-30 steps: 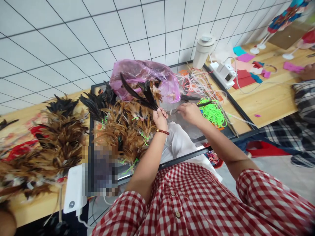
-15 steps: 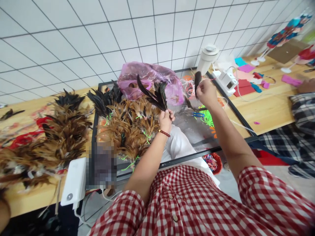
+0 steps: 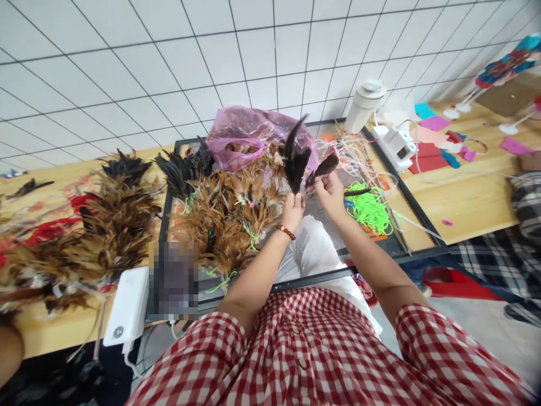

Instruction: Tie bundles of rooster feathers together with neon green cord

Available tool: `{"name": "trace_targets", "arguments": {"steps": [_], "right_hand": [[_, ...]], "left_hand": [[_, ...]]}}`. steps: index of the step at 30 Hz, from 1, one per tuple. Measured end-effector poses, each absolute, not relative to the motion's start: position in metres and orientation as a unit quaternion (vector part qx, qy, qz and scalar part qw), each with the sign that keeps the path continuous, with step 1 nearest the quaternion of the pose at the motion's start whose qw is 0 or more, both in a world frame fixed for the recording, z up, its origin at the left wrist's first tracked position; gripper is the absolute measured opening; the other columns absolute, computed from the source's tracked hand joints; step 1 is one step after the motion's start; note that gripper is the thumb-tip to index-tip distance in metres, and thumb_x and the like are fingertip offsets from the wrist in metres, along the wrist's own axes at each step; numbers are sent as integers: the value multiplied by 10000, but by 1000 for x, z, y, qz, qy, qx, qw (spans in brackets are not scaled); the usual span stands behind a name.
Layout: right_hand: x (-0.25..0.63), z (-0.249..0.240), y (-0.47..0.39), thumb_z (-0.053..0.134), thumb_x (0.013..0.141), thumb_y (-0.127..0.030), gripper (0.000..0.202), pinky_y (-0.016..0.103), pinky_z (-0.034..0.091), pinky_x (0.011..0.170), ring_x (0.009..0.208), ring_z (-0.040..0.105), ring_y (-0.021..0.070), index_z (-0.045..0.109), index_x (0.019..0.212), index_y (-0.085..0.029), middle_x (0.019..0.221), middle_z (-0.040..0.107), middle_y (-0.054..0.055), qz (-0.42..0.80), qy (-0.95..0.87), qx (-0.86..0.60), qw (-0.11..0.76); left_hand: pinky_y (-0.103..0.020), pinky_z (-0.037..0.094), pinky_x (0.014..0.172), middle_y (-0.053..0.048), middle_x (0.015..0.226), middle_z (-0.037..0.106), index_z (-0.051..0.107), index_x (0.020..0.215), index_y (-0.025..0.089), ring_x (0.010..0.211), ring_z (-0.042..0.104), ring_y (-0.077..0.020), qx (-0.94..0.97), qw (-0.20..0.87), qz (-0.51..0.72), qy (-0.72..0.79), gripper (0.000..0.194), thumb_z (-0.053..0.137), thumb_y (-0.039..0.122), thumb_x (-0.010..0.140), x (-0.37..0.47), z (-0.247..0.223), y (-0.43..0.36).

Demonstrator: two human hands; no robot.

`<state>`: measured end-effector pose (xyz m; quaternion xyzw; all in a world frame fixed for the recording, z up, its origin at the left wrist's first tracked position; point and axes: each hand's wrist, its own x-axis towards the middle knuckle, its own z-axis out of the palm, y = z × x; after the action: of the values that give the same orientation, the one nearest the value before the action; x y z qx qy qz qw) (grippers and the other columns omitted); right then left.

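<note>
Left hand (image 3: 293, 211) and right hand (image 3: 331, 195) pinching dark feathers (image 3: 297, 164), black-framed surface (image 3: 315, 280), white tiled wall (image 3: 253, 51)

Held feathers (image 3: 296, 169) are coloured black, the cord (image 3: 368, 211) bright green; the shirt (image 3: 313, 344) is checked red and white.

- Forearms (image 3: 258, 269) reach across the tabletop's (image 3: 315, 280) near edge, slanting inward.
- Left hand (image 3: 293, 210): over the tabletop, fingers (image 3: 299, 199) curled tight, aimed toward the far edge.
- Right hand (image 3: 331, 195): just beside the left, fingers pinched together.
</note>
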<state>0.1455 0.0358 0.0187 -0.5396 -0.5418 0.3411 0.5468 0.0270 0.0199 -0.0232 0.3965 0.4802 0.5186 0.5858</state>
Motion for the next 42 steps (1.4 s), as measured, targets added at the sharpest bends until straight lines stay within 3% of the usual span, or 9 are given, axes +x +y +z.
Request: {"name": "trace_targets", "arguments": {"steps": [8, 13, 17, 21, 26, 31, 34, 37, 42], "right_hand": [[162, 30, 40, 522, 916, -487, 235, 381, 545, 833, 836, 666, 220, 563, 882, -258, 883, 684, 59, 253, -668, -527, 460], [201, 26, 75, 596, 879, -284, 198, 392, 525, 886, 988, 687, 277, 716, 979, -162, 1090, 727, 168, 123, -655, -711, 224], [204, 18, 86, 525, 944, -253, 289, 371, 515, 873, 1083, 687, 293, 762, 1083, -165, 1253, 714, 193, 82, -643, -755, 99], [219, 33, 77, 513, 952, -292, 307, 379, 495, 840, 1020, 689, 302, 774, 1076, -187, 1094, 779, 148, 49, -642, -756, 115], [248, 61, 54, 440, 967, -261, 349, 403, 485, 853, 996, 677, 300, 770, 1043, -178, 1066, 763, 154, -39, -679, -699, 220], [231, 74, 29, 470, 955, -222, 279, 403, 449, 856, 948, 639, 275, 749, 961, -209, 972, 730, 117, -35, -817, -525, 237], [208, 73, 27, 482, 938, -181, 259, 406, 392, 856, 929, 600, 267, 736, 970, -216, 961, 719, 101, -58, -854, -470, 217], [188, 66, 30, 470, 945, -163, 264, 402, 345, 838, 887, 568, 256, 729, 976, -205, 941, 712, 97, -95, -865, -454, 192], [174, 60, 39, 443, 983, -168, 295, 392, 324, 818, 868, 559, 244, 735, 998, -207, 921, 708, 84, -120, -873, -444, 164]], "left_hand": [[-202, 357, 574, 27, 675, 567, 568, 767, 188, 590, 482, -96, 454, 513, 516, 514, 204, 666, 237, 939, 21, -26, 20], [-164, 229, 453, 90, 576, 436, 474, 795, 196, 429, 330, -42, 300, 606, 544, 496, 258, 478, 268, 1043, 24, -12, 22], [-156, 181, 417, 99, 549, 414, 463, 796, 194, 400, 320, -24, 259, 630, 547, 485, 278, 557, 323, 1024, 25, -4, 20], [-147, 182, 412, 102, 548, 408, 467, 796, 194, 401, 319, -16, 242, 647, 550, 470, 309, 626, 369, 994, 21, 1, 16], [-163, 178, 403, 106, 538, 405, 436, 795, 199, 372, 304, -24, 212, 665, 555, 452, 269, 451, 225, 1063, 15, 8, 17], [-180, 488, 586, 13, 695, 657, 483, 834, 174, 567, 635, -65, 238, 676, 523, 462, 253, 388, 173, 1068, 18, 7, 15], [-234, 564, 700, -22, 769, 710, 491, 852, 165, 666, 712, -96, 256, 705, 481, 455, 234, 410, 201, 1069, 21, 8, 12], [-201, 501, 588, 8, 700, 672, 483, 876, 182, 559, 654, -91, 280, 718, 436, 465, 208, 412, 213, 1069, 21, 10, 10], [-137, 221, 456, 97, 584, 439, 493, 852, 186, 421, 326, -16, 283, 728, 441, 442, 191, 552, 231, 1029, 21, 14, 8]]}}
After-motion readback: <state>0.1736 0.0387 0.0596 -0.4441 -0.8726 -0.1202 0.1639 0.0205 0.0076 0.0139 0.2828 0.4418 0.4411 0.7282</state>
